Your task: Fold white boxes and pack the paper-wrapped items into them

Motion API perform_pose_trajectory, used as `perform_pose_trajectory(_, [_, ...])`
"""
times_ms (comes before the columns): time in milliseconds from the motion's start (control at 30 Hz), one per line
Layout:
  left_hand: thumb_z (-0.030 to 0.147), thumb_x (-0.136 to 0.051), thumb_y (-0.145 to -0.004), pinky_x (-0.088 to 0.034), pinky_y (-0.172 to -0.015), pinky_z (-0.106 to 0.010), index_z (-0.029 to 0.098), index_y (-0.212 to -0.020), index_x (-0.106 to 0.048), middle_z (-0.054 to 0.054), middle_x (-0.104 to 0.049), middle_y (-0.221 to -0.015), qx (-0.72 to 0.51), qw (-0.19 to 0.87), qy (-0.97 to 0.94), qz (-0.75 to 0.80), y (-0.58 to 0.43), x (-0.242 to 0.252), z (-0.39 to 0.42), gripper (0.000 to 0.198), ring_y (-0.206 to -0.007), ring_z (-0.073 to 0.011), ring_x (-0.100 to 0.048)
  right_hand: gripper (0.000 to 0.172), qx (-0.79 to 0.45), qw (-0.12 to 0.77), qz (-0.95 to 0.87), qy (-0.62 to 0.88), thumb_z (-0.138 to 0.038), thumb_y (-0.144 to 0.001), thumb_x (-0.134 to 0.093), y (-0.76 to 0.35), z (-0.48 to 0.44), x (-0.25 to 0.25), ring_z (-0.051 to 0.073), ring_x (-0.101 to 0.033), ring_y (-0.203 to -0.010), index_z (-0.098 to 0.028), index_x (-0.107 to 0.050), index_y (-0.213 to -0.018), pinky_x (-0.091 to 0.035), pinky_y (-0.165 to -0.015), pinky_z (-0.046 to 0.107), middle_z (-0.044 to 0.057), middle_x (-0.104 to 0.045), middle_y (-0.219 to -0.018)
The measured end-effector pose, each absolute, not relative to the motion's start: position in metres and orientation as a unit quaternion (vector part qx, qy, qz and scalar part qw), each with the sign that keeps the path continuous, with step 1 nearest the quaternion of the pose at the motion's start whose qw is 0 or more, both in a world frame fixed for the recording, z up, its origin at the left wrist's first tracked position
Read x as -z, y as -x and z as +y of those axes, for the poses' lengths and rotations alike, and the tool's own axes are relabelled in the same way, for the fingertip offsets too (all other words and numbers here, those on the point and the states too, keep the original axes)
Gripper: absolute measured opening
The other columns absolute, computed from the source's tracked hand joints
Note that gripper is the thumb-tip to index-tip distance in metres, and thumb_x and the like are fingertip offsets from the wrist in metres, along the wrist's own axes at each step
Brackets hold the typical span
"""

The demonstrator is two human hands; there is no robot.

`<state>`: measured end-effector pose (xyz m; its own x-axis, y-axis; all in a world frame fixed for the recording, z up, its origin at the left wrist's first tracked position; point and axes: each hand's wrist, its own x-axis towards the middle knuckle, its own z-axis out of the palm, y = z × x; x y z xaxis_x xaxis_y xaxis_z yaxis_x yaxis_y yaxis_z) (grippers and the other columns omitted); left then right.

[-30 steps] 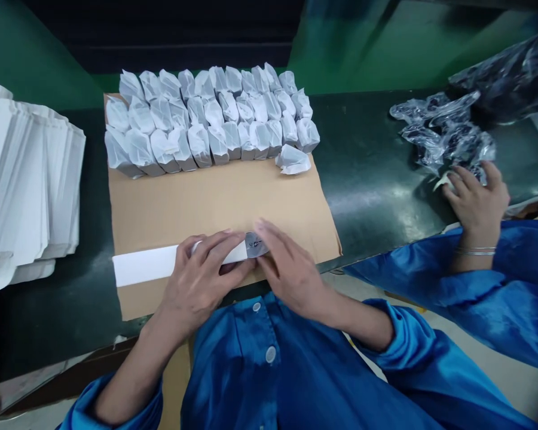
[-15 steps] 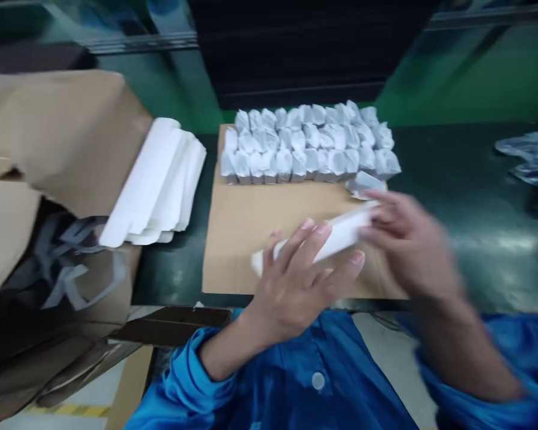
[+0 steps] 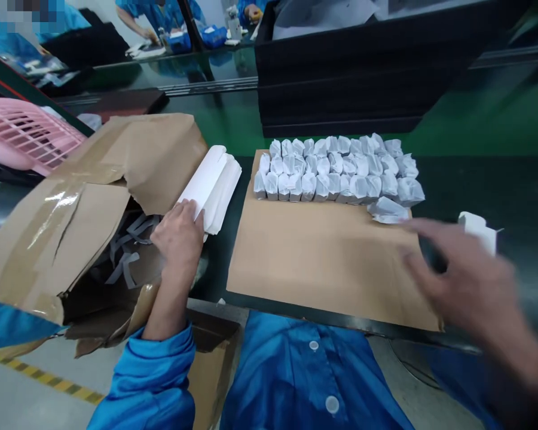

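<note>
My left hand [image 3: 179, 233] is closed on the near end of a stack of flat white cartons [image 3: 210, 185], its fingertips over the top one. Reaching in from the right, my right hand [image 3: 461, 280] is smeared by motion, thumb and forefinger apart with nothing visible between them. Its fingertips are close to a single paper-wrapped piece [image 3: 388, 211] lying at the cardboard sheet's right side. Behind that hand, partly hidden, a white carton [image 3: 479, 230] with raised flaps lies on the dark table. Several rows of paper-wrapped pieces [image 3: 323, 182] stand along the sheet's far edge.
A brown cardboard sheet [image 3: 314, 257] covers the middle of the dark table. On the left stands a torn, taped cardboard box [image 3: 94, 197] with paper strips inside, beside a pink basket [image 3: 31, 131]. A black bin [image 3: 336, 77] stands at the back; other people work beyond.
Both hands have left the white carton they held over the sheet. My left hand has moved left onto the flat cartons. A carton now lies at the right. The view has shifted.
</note>
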<state>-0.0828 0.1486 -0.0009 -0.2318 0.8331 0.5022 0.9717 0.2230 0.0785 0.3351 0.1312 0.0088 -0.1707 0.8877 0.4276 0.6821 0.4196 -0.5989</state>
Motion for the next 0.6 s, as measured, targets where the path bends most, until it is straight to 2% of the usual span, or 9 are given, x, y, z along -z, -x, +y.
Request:
perform_pose_trajectory(100, [0.027,-0.052,-0.097,-0.054,-0.1,-0.044,0.018,-0.126,-0.066,-0.015,-0.069,-0.13,0.291,0.229,0.63,-0.683,0.043,0.01,0.121,0.033,-0.122,-0.0292,-0.065,0.056,-0.439,0.332,-0.706,0.447,-0.038,-0.096,-0.058,-0.241,0.096,-0.008,0.027,-0.067,-0.113,-0.027,-0.041,-0.148,-0.059,-0.09,0.049,0.013,-0.062,-0.135])
perform_pose_trajectory(167, [0.019,-0.056,-0.095,-0.053,-0.103,-0.045,0.022,-0.143,-0.052,-0.014,-0.067,-0.133,0.342,0.234,0.688,-0.595,0.002,0.021,0.093,0.049,-0.124,-0.027,-0.064,0.066,-0.559,0.396,-0.613,0.393,-0.043,-0.096,-0.056,-0.199,0.096,-0.005,0.025,-0.065,-0.118,-0.021,-0.031,-0.152,-0.059,-0.09,0.041,0.018,-0.053,-0.146])
perform_pose_trajectory(267, [0.034,-0.063,-0.093,-0.049,-0.109,-0.052,0.019,-0.155,-0.034,-0.018,-0.06,-0.141,0.33,0.088,0.791,-0.508,-0.046,0.026,0.049,0.07,-0.135,-0.0303,-0.055,0.043,-0.553,0.453,-0.554,0.427,-0.04,-0.096,-0.054,-0.197,0.122,-0.003,0.022,-0.067,-0.103,-0.015,-0.052,-0.13,-0.058,-0.083,0.035,0.013,-0.067,-0.124])
perform_pose_trajectory(333, [0.044,-0.062,-0.092,-0.048,-0.111,-0.053,0.024,-0.156,-0.029,-0.016,-0.044,-0.156,0.402,-0.015,0.741,-0.538,-0.051,0.014,0.035,0.075,-0.144,-0.0309,-0.044,0.025,-0.537,0.375,-0.624,0.426,-0.035,-0.093,-0.057,-0.228,0.138,-0.012,0.019,-0.066,-0.091,-0.015,-0.061,-0.108,-0.055,-0.075,0.03,0.007,-0.07,-0.104])
perform_pose_trajectory(400, [0.048,-0.058,-0.094,-0.052,-0.105,-0.051,0.029,-0.157,-0.027,-0.013,-0.039,-0.159,0.499,-0.127,0.642,-0.568,-0.041,-0.006,0.041,0.073,-0.142,-0.0313,-0.046,0.016,-0.535,0.23,-0.727,0.364,-0.031,-0.09,-0.062,-0.263,0.145,-0.025,0.017,-0.064,-0.083,-0.016,-0.062,-0.096,-0.051,-0.067,0.025,0.002,-0.068,-0.094])
perform_pose_trajectory(433, [0.049,-0.059,-0.092,-0.058,-0.097,-0.047,0.03,-0.156,-0.031,-0.012,-0.051,-0.151,0.49,-0.209,0.629,-0.566,-0.033,-0.014,0.049,0.072,-0.131,-0.0301,-0.058,0.013,-0.529,0.157,-0.768,0.325,-0.03,-0.091,-0.062,-0.275,0.145,-0.032,0.015,-0.064,-0.081,-0.017,-0.062,-0.094,-0.05,-0.065,0.024,0.001,-0.068,-0.092])
perform_pose_trajectory(500, [0.045,-0.07,-0.085,-0.061,-0.07,-0.031,0.027,-0.129,-0.065,-0.006,-0.076,-0.109,0.38,-0.332,0.658,-0.559,-0.021,-0.024,0.071,0.048,-0.091,-0.0231,-0.074,0.013,-0.479,0.071,-0.823,0.296,-0.03,-0.095,-0.059,-0.287,0.138,-0.04,0.015,-0.065,-0.079,-0.019,-0.062,-0.101,-0.049,-0.064,0.024,0.001,-0.069,-0.092])
perform_pose_trajectory(567, [0.042,-0.072,-0.083,-0.053,-0.053,-0.022,0.022,-0.093,-0.077,-0.001,-0.075,-0.077,0.323,-0.371,0.649,-0.581,-0.019,-0.022,0.088,0.023,-0.064,-0.0156,-0.068,0.034,-0.349,0.067,-0.866,0.351,-0.039,-0.095,-0.061,-0.285,0.123,-0.039,0.021,-0.067,-0.088,-0.019,-0.058,-0.123,-0.053,-0.07,0.031,0.007,-0.071,-0.104])
perform_pose_trajectory(600, [0.042,-0.071,-0.084,-0.05,-0.05,-0.021,0.02,-0.085,-0.077,-0.001,-0.073,-0.071,0.325,-0.386,0.627,-0.594,-0.02,-0.018,0.093,0.022,-0.06,-0.0138,-0.064,0.05,-0.26,0.08,-0.881,0.387,-0.044,-0.092,-0.064,-0.281,0.114,-0.035,0.026,-0.067,-0.094,-0.017,-0.053,-0.133,-0.054,-0.075,0.037,0.012,-0.07,-0.11])
